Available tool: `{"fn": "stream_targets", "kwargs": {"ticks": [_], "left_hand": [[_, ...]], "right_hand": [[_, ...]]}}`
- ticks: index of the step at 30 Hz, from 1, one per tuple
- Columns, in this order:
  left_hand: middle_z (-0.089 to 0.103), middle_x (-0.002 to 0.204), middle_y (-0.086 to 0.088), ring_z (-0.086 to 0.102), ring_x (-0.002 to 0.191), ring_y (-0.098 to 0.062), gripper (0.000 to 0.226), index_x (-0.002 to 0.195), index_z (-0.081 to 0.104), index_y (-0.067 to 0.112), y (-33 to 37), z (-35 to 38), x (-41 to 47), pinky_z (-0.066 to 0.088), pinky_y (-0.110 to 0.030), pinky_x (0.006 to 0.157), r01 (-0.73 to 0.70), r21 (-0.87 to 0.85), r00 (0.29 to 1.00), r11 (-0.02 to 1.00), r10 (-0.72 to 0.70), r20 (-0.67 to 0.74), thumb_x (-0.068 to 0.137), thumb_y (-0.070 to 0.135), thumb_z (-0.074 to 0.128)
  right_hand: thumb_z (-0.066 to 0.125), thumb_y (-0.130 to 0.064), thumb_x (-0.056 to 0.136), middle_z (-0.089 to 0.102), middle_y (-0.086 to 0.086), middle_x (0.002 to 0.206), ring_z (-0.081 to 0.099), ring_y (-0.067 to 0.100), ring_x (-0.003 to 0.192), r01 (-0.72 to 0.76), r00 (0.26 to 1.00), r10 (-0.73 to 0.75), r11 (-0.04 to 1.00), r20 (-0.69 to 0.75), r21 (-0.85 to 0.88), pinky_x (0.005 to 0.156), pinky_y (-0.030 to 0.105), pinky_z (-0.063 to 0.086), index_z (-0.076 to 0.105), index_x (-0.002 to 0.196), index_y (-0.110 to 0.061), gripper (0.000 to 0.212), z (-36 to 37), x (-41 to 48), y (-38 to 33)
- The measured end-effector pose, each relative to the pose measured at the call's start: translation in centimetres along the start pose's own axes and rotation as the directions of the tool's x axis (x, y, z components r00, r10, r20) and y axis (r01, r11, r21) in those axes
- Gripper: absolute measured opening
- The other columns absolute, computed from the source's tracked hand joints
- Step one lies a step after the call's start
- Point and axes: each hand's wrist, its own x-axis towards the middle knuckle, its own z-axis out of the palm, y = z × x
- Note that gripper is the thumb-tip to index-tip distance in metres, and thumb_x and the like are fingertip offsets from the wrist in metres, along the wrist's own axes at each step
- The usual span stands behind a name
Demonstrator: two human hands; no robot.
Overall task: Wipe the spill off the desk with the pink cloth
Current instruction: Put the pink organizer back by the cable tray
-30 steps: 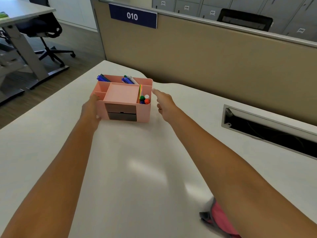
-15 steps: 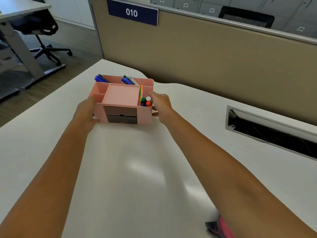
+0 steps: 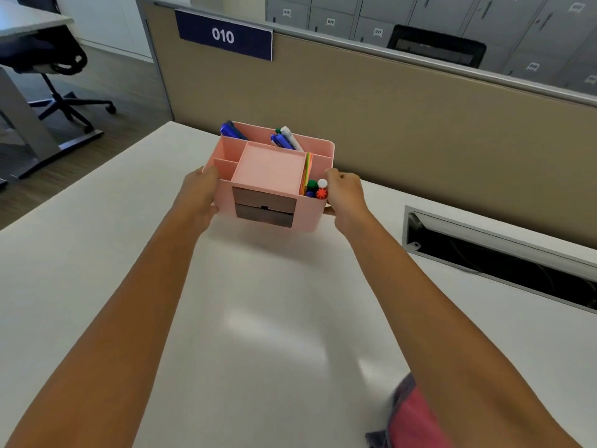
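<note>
Hands clasp a pink desk organiser (image 3: pixel 271 179) from both sides at the far end of the white desk (image 3: pixel 97 253): left hand (image 3: pixel 200 198) closed on its left wall, right hand (image 3: pixel 345 197) on its right. The pink cloth (image 3: pixel 410 418), crumpled with a grey edge, lies near right, partly hidden under the right forearm.

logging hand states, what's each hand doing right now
Left hand: closed on the left end of the pink organizer.
Right hand: closed on the organizer's right end.
Neither touches the pink cloth.
</note>
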Motion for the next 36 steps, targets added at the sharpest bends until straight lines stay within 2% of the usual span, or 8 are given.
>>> {"fn": "stream_targets", "kwargs": {"ticks": [2, 4, 7, 10, 16, 25, 29, 36], "left_hand": [[0.055, 0.103, 0.008, 0.049, 0.104, -0.016, 0.02, 0.117, 0.046, 0.03, 0.4, 1.8, 0.0, 0.042, -0.041, 0.09, -0.024, 0.009, 0.998, 1.0, 0.024, 0.066, 0.1, 0.027, 0.035], [0.06, 0.105, 0.005, 0.053, 0.105, -0.018, 0.019, 0.112, 0.049, 0.03, 0.6, 3.9, 0.2, 0.045, -0.039, 0.088, -0.054, 0.03, 0.988, 0.998, 0.049, 0.147, 0.099, 0.029, 0.035], [0.063, 0.115, 0.001, 0.057, 0.107, -0.018, 0.028, 0.118, 0.056, 0.026, 0.5, 6.9, 0.6, 0.048, -0.041, 0.092, -0.088, 0.058, 0.969, 0.994, 0.072, 0.238, 0.098, 0.035, 0.038], [0.064, 0.117, 0.0, 0.058, 0.107, -0.019, 0.034, 0.122, 0.056, 0.027, 0.3, 10.1, 0.9, 0.05, -0.038, 0.084, -0.108, 0.087, 0.951, 0.99, 0.077, 0.298, 0.097, 0.042, 0.041], [0.063, 0.115, 0.0, 0.058, 0.106, -0.021, 0.031, 0.12, 0.055, 0.028, -0.8, 14.1, 1.7, 0.05, -0.04, 0.087, -0.086, 0.107, 0.95, 0.991, 0.05, 0.308, 0.097, 0.043, 0.041], [0.057, 0.112, 0.002, 0.052, 0.101, -0.019, 0.024, 0.115, 0.049, 0.028, -2.5, 16.6, 3.5, 0.044, -0.038, 0.08, -0.09, 0.142, 0.951, 0.986, 0.043, 0.306, 0.099, 0.041, 0.036], [0.054, 0.115, 0.001, 0.049, 0.103, -0.02, 0.039, 0.13, 0.045, 0.022, -3.2, 17.1, 4.0, 0.044, -0.04, 0.085, -0.071, 0.17, 0.959, 0.983, 0.021, 0.281, 0.099, 0.043, 0.034], [0.056, 0.129, -0.004, 0.052, 0.113, -0.026, 0.039, 0.13, 0.045, 0.023, -3.6, 17.1, 3.9, 0.046, -0.045, 0.092, -0.067, 0.181, 0.965, 0.981, 0.018, 0.262, 0.099, 0.044, 0.035]], "right_hand": [[0.035, -0.028, 0.1, 0.06, 0.003, 0.105, 0.062, 0.019, 0.099, -0.018, 0.999, 0.018, 1.0, -0.03, 0.011, 0.087, 0.039, 0.055, 0.053, 0.11, -0.019, 0.022, -2.0, 0.5, 0.1], [0.035, -0.027, 0.1, 0.061, 0.004, 0.105, 0.062, 0.02, 0.1, -0.041, 0.996, 0.043, 0.999, -0.072, 0.034, 0.088, 0.041, 0.055, 0.05, 0.104, -0.02, 0.017, -4.2, 1.0, 0.4], [0.036, -0.025, 0.1, 0.059, 0.004, 0.102, 0.061, 0.022, 0.1, -0.064, 0.988, 0.072, 0.996, -0.135, 0.064, 0.088, 0.042, 0.055, 0.049, 0.104, -0.019, 0.015, -6.9, 2.0, 0.9], [0.035, -0.026, 0.101, 0.058, 0.005, 0.107, 0.061, 0.024, 0.103, -0.085, 0.976, 0.098, 0.994, -0.193, 0.072, 0.089, 0.043, 0.054, 0.051, 0.111, -0.017, 0.021, -9.2, 3.0, 1.7], [0.034, -0.029, 0.102, 0.056, 0.004, 0.107, 0.06, 0.024, 0.104, -0.136, 0.961, 0.154, 0.986, -0.231, 0.092, 0.089, 0.041, 0.054, 0.05, 0.121, -0.014, 0.029, -11.7, 4.8, 3.1], [0.035, -0.029, 0.102, 0.058, 0.009, 0.124, 0.059, 0.025, 0.107, -0.171, 0.951, 0.188, 0.981, -0.246, 0.09, 0.09, 0.04, 0.053, 0.049, 0.125, -0.013, 0.032, -13.1, 6.4, 4.0], [0.035, -0.029, 0.102, 0.058, 0.01, 0.123, 0.059, 0.023, 0.103, -0.164, 0.953, 0.178, 0.984, -0.246, 0.075, 0.088, 0.039, 0.052, 0.049, 0.125, -0.012, 0.032, -13.3, 6.8, 4.1], [0.04, -0.032, 0.1, 0.06, 0.008, 0.12, 0.059, 0.021, 0.1, -0.151, 0.957, 0.178, 0.98, -0.23, 0.129, 0.083, 0.037, 0.051, 0.052, 0.121, -0.016, 0.029, -13.5, 6.4, 4.3]]}}
